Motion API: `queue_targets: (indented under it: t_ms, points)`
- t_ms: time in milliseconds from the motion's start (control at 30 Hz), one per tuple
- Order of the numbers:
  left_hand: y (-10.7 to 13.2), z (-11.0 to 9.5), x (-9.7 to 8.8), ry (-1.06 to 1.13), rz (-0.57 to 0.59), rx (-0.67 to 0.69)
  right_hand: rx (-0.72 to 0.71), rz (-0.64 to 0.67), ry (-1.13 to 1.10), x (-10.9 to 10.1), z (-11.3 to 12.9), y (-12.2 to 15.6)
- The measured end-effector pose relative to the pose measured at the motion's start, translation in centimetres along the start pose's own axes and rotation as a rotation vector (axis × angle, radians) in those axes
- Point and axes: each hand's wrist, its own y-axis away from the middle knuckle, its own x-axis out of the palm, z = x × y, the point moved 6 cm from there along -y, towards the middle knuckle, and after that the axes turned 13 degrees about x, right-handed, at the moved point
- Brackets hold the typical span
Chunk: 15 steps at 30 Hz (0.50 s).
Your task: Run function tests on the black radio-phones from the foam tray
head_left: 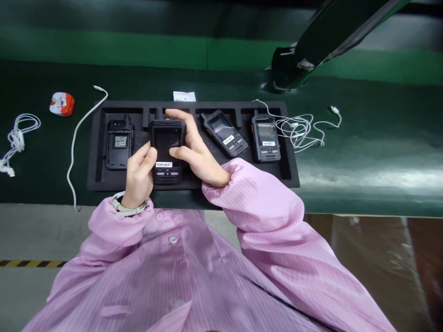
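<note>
A black handheld two-way radio (167, 145) with a dark screen and a white barcode label is held upright over the foam tray (194, 182). My left hand (139, 173) grips its lower left side, thumb on the front edge. On the right, my right hand (194, 150) is wrapped about its upper side, thumb on the screen and a finger at the top. In the tray lie an opened radio (119, 144) with its back showing, a tilted radio (224, 133) and another radio (266, 137) at the right end.
White cables lie on the green bench: a coiled one (299, 130) at right, a long one (78, 138) and a bundle (17, 138) at left. An orange-and-white case (62, 104) sits behind them. A white packet (184, 96) touches the tray's back. A dark post (290, 67) rises behind.
</note>
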Motion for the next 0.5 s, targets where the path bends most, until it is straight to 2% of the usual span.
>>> queue_targets:
  t_ms: [500]
  points:
    - [-0.09,-0.12,-0.02,-0.007,-0.011,0.014,-0.009,-0.003,-0.005,-0.02,-0.08,-0.11]
